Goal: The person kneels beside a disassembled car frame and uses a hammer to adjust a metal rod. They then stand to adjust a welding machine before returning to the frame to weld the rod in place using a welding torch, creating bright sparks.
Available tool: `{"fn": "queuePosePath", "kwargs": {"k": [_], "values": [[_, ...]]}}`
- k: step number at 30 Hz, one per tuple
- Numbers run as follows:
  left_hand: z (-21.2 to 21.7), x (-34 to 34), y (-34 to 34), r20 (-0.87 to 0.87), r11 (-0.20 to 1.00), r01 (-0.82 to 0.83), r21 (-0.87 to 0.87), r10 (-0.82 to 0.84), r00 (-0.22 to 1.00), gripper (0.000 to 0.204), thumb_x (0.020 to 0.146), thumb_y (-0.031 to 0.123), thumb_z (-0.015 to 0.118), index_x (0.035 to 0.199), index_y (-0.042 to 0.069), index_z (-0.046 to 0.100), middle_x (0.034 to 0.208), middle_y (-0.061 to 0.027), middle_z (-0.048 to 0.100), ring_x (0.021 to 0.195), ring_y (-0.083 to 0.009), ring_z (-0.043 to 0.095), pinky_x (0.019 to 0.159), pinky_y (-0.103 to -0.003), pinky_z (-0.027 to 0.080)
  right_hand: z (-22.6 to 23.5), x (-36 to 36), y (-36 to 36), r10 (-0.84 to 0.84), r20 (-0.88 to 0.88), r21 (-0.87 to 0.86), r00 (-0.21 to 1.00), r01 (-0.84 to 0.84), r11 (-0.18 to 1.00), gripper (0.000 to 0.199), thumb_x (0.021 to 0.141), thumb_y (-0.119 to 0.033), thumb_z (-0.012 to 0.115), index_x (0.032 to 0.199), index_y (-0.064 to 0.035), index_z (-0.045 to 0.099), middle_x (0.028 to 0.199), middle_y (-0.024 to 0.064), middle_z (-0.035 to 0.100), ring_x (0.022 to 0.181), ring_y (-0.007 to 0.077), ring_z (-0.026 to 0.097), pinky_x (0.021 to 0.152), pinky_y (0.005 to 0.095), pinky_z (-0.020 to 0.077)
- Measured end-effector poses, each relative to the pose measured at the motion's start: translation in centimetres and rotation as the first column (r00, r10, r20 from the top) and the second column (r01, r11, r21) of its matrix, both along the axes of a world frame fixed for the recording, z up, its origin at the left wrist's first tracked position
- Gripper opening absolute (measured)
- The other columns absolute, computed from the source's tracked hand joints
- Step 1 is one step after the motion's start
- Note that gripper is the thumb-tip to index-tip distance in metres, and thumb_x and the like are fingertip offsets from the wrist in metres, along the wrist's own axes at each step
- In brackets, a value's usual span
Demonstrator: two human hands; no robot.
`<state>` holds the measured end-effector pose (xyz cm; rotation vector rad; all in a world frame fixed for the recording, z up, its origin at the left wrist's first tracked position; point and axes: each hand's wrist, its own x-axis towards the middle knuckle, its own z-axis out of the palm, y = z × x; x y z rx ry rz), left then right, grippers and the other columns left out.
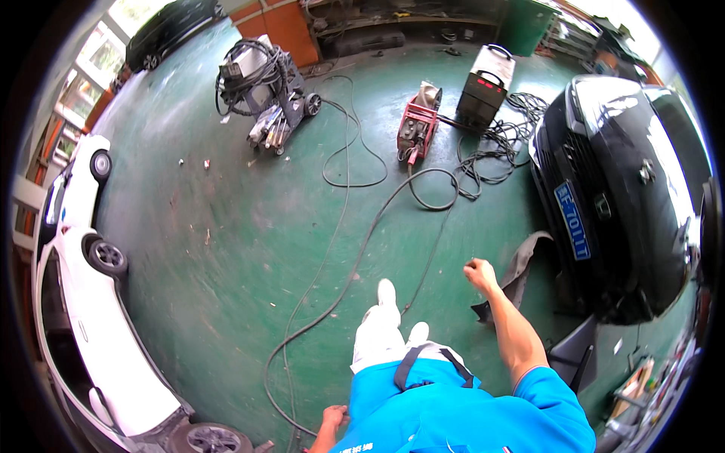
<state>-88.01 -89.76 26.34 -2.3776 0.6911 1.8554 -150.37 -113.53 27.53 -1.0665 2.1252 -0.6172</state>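
I stand on a green workshop floor [226, 249], with my white trouser leg and shoe [384, 302] stepping forward. My right hand [479, 272] swings out at my side, fingers curled and holding nothing, close to a dark grey panel piece [521, 264] lying by the black car. Low beside my hip is my left hand [333, 417], loosely curled. It hangs near a long black cable [332, 302] that snakes across the floor, and I cannot tell whether it grips anything.
A black car [627, 189] fills the right side and a white car [91, 317] the left edge. Ahead stand a small red machine [417, 124], a black and white box unit [485, 90] amid coiled cables [491, 155], and a grey wheeled welder cart [264, 83].
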Motion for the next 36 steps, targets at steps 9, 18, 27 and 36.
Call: {"fn": "queuePosePath", "kwargs": {"k": [9, 18, 27, 36], "values": [[-6.0, -12.0, -22.0, -0.065, 0.999, -0.043, 0.019, 0.045, 0.997, 0.014, 0.087, 0.014, 0.065, 0.085, 0.001, 0.071, 0.076, -0.0085, 0.068, 0.062, -0.0198, 0.064, 0.052, -0.033, 0.05, 0.9, -7.7, -26.6, 0.167, -0.214, 0.151, 0.963, -0.136, 0.979, 0.028, 0.085, -0.029, 0.068, 0.101, -0.0068, 0.073, 0.1, 0.0149, 0.073, 0.097, 0.0335, 0.069, 0.086, 0.0424, 0.0539], [-3.2, -18.3, -40.4, -0.104, 0.917, -0.393, -0.063, 0.386, 0.917, 0.035, 0.098, 0.017, 0.061, 0.128, 0.0, 0.056, 0.102, -0.0121, 0.071, 0.082, -0.02, 0.07, 0.067, -0.032, 0.056, -7.4, -14.4, -47.7, 0.184, -0.34, 0.193, 0.922, -0.123, 0.973, 0.025, 0.086, -0.029, 0.067, 0.099, -0.008, 0.071, 0.096, 0.0169, 0.072, 0.092, 0.0352, 0.069, 0.081, 0.0453, 0.0542], [-9.4, -20.9, -28.0, 0.129, 0.968, 0.161, 0.191, -0.187, 0.974, 0.036, 0.089, 0.035, 0.065, 0.111, 0.006, 0.071, 0.104, -0.0187, 0.07, 0.094, -0.0326, 0.066, 0.084, -0.047, 0.053, -23.5, -19.7, -67.6, 0.259, -0.505, 0.093, 0.823, -0.246, 0.965, 0.023, 0.088, -0.03, 0.065, 0.096, -0.0083, 0.064, 0.094, 0.017, 0.069, 0.087, 0.0388, 0.067, 0.075, 0.0494, 0.0534], [-19.5, -27.9, -44.2, 0.183, 0.908, -0.293, 0.298, 0.247, 0.952, 0.035, 0.09, 0.034, 0.065, 0.111, 0.006, 0.07, 0.103, -0.018, 0.07, 0.093, -0.0316, 0.066, 0.083, -0.046, 0.053, -34.3, -22.7, -78.6, 0.307, -0.547, 0.123, 0.778, -0.289, 0.95, 0.025, 0.086, -0.027, 0.066, 0.104, -0.0096, 0.063, 0.098, 0.0177, 0.07, 0.091, 0.0381, 0.067, 0.078, 0.0487, 0.0537]]}}
